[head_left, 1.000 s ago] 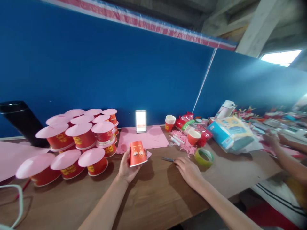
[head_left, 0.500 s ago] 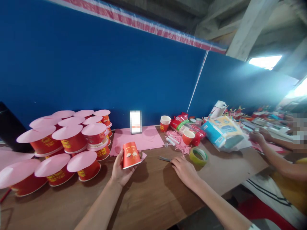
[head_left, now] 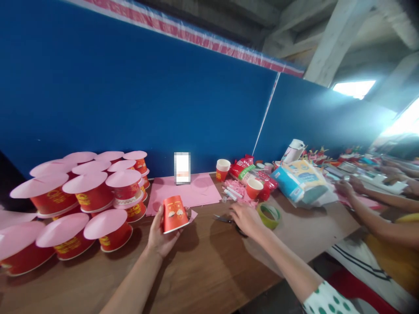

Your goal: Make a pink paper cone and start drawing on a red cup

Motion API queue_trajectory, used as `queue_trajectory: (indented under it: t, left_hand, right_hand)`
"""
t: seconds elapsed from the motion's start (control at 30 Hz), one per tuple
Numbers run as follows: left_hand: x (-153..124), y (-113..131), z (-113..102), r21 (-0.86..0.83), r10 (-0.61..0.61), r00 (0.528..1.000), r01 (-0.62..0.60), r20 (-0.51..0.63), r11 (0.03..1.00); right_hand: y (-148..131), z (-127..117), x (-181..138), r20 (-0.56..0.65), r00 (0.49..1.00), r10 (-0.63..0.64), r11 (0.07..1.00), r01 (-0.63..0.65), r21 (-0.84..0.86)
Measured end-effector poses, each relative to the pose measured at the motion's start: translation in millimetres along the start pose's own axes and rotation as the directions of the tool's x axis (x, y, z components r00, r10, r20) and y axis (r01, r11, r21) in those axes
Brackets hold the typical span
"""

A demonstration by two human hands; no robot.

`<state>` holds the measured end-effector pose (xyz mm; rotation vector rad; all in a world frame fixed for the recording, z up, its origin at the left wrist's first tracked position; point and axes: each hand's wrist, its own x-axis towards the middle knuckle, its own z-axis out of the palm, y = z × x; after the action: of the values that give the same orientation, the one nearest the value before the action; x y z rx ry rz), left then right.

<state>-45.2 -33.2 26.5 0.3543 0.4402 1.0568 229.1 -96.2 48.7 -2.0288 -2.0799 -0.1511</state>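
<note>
My left hand (head_left: 160, 235) grips an upturned red paper cup (head_left: 175, 213) printed with a face, held just above the wooden table (head_left: 209, 261). My right hand (head_left: 244, 218) lies palm down over a pair of scissors (head_left: 224, 219); its fingers curl on the handles, and whether it grips them is unclear. A roll of green tape (head_left: 269, 215) sits just right of that hand. A pink paper sheet (head_left: 186, 192) lies behind the cup.
Stacked red cups topped with pink paper discs (head_left: 85, 192) fill the left side. A phone (head_left: 182, 168) leans on the blue wall. More cups (head_left: 253, 188), red packets (head_left: 248, 170) and a blue pack (head_left: 299, 181) crowd the right. Another person's arms (head_left: 369, 213) reach in from the right.
My right hand slid forward onto the scissors' handles. The left hand kept holding the cup while the view swung slightly to the right.
</note>
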Motion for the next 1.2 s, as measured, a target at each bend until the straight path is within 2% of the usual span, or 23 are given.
queue_trajectory:
  t: [0.13, 0.23, 0.3, 0.53, 0.77, 0.97, 1.2]
  left_hand:
    - [1.2, -0.3, 0.2, -0.005, 0.006, 1.0, -0.006, -0.001, 1.0]
    - [0.8, 0.7, 2.1, 0.01, 0.007, 1.0, -0.007, -0.007, 1.0]
    - [0.0, 1.8, 3.7, 0.022, 0.002, 1.0, -0.002, -0.007, 1.0]
    - [-0.7, 3.9, 4.6, -0.01, 0.003, 1.0, -0.003, -0.021, 1.0]
    - [-1.3, 3.7, 6.8, 0.014, -0.001, 0.998, 0.002, -0.065, 1.0]
    - [-4.6, 3.8, 12.1, 0.021, 0.002, 0.996, 0.0, -0.087, 1.0]
    - [-2.1, 2.9, 11.0, 0.037, 0.008, 0.997, -0.005, -0.072, 0.999]
  right_hand:
    - [7.6, -0.5, 27.9, -0.002, 0.999, 0.049, 0.999, -0.049, -0.017]
    - [13.6, 2.2, 54.9, 0.06, 0.981, 0.183, 0.979, -0.177, -0.098]
    - [17.0, 6.0, 72.8, 0.107, 0.967, 0.231, 0.968, -0.217, -0.128]
    - [24.8, 19.9, 113.3, 0.133, 0.967, 0.219, 0.97, -0.201, -0.135]
    - [31.7, 24.2, 119.4, 0.102, 0.963, 0.249, 0.962, -0.234, -0.138]
    - [30.9, 23.0, 120.5, 0.074, 0.971, 0.225, 0.973, -0.221, -0.067]
    - [17.5, 17.0, 90.0, 0.039, 0.986, 0.165, 0.984, -0.167, 0.064]
